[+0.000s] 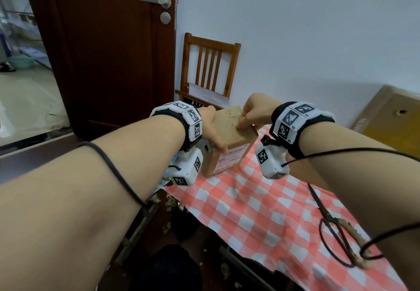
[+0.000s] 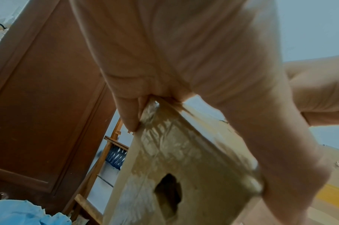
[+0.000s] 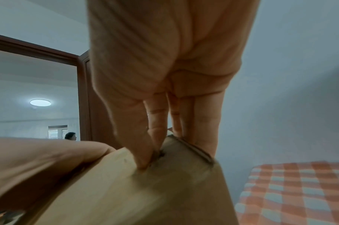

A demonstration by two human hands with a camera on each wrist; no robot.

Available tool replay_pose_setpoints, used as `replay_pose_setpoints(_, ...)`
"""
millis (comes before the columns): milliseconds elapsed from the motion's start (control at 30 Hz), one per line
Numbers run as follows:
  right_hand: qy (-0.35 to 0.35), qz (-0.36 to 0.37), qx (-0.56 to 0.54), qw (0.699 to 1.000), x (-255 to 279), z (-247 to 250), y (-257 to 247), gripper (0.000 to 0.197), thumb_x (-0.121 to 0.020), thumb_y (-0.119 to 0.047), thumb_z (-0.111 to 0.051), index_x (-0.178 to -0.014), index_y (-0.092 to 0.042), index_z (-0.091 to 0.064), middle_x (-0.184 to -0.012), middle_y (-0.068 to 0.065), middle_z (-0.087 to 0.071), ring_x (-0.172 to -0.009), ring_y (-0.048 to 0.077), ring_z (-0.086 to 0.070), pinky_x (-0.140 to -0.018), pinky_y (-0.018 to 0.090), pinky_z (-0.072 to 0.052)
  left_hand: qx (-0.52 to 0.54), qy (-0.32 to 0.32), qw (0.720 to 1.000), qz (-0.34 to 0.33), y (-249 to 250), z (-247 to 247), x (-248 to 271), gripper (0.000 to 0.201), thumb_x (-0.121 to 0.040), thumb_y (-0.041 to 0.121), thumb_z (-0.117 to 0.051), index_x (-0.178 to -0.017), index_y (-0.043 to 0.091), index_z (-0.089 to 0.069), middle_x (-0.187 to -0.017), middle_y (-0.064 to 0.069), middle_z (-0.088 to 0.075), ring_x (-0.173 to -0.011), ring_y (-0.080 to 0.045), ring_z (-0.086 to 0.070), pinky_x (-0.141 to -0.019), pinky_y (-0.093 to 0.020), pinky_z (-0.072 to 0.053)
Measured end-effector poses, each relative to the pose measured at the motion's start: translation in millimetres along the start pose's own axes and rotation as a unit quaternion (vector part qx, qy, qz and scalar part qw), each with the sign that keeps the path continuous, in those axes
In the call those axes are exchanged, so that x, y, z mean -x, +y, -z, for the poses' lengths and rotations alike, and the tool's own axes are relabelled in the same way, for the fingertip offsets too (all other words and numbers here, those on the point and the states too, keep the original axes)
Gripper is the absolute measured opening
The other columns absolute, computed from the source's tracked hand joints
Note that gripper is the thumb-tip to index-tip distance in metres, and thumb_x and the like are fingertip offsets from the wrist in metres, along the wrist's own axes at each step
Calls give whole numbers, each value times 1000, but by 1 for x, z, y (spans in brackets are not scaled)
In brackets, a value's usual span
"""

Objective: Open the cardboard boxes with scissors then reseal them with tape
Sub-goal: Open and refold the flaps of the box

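Note:
A brown cardboard box (image 1: 229, 140) with a white shipping label stands at the far corner of the table. My left hand (image 1: 212, 127) grips its left side, thumb along the near edge and fingers behind. The left wrist view shows the box (image 2: 184, 159) with crinkled clear tape and a torn hole in its side. My right hand (image 1: 247, 115) holds the box's upper right end, thumb on the top face and fingers over the far edge; in the right wrist view the thumb (image 3: 141, 152) presses into the box (image 3: 145, 194). Black scissors (image 1: 334, 224) lie on the cloth under my right forearm.
The table (image 1: 261, 211) wears a red and white checked cloth. A wooden chair (image 1: 211, 68) stands behind the box beside a dark brown door (image 1: 102, 52). A large cardboard sheet (image 1: 391, 118) leans at the right wall. Scraps litter the floor on the left.

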State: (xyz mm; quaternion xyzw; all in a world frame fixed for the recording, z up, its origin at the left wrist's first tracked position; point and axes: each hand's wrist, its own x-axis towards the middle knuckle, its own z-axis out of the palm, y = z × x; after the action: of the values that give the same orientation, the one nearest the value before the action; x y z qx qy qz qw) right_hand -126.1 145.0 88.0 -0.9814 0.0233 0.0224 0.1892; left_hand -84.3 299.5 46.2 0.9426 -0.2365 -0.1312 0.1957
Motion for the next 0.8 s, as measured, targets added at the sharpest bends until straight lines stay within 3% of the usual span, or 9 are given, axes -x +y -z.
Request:
replay_pose_setpoints(100,-2,14,2,1000,3,2,3,16,-79,-20,-76,-85,-6,-72,-86,5,-68,-84,18,-64,-82,32,-56,-4,2,1000,4,-1,0,0,96,-46,50,-91,-120,14,-41,-108,0,-59,-98,-20,-60,-88,-39,-55)
replay_pose_setpoints(267,-41,11,-14,999,5,5,9,15,-78,-19,-76,-70,-16,-63,-71,-5,-61,-69,8,-58,-56,14,-47,-23,-2,1000,7,2,1,2,97,-45,53,-90,-120,16,-41,-110,0,-57,-99,-20,-59,-88,-40,-54)
replay_pose_setpoints(367,-56,6,3,998,5,6,9,18,-77,-20,-78,-69,-13,-63,-74,-2,-63,-76,14,-62,-66,21,-52,-28,-6,1000,6,5,0,3,106,-37,57,-89,-122,17,-39,-112,0,-57,-99,-21,-59,-87,-41,-55)
replay_pose_setpoints(467,-43,20,-2,999,6,5,12,17,-75,-22,-80,-70,-14,-66,-75,-3,-63,-73,10,-60,-66,21,-50,-30,-2,1000,9,6,0,4,102,-45,52,-90,-125,14,-38,-113,-1,-56,-102,-21,-59,-90,-41,-53)
replay_pose_setpoints(600,-34,33,-30,998,4,2,12,12,-69,-23,-85,-71,-20,-73,-105,1,-66,-94,16,-62,-85,30,-54,-24,-1,1000,9,7,2,8,92,-55,45,-89,-125,11,-40,-113,-2,-57,-103,-21,-59,-91,-38,-53)
replay_pose_setpoints(667,-45,28,-10,999,1,2,10,11,-72,-25,-82,-74,-19,-73,-106,2,-66,-98,20,-62,-87,32,-53,-27,1,1000,13,8,2,11,91,-55,45,-89,-124,12,-40,-113,-2,-57,-103,-21,-59,-90,-38,-53)
replay_pose_setpoints(733,-60,22,20,998,0,4,8,13,-75,-26,-80,-78,-16,-73,-97,4,-69,-96,23,-65,-90,37,-54,-32,-3,999,13,12,1,13,95,-47,50,-90,-120,14,-42,-110,0,-58,-100,-20,-60,-89,-39,-54)
replay_pose_setpoints(800,-62,15,42,997,1,5,8,18,-75,-26,-80,-83,-11,-73,-89,4,-69,-92,23,-67,-88,37,-55,-40,-5,999,9,14,1,11,108,-29,61,-89,-117,15,-46,-109,0,-62,-97,-18,-62,-85,-39,-56)
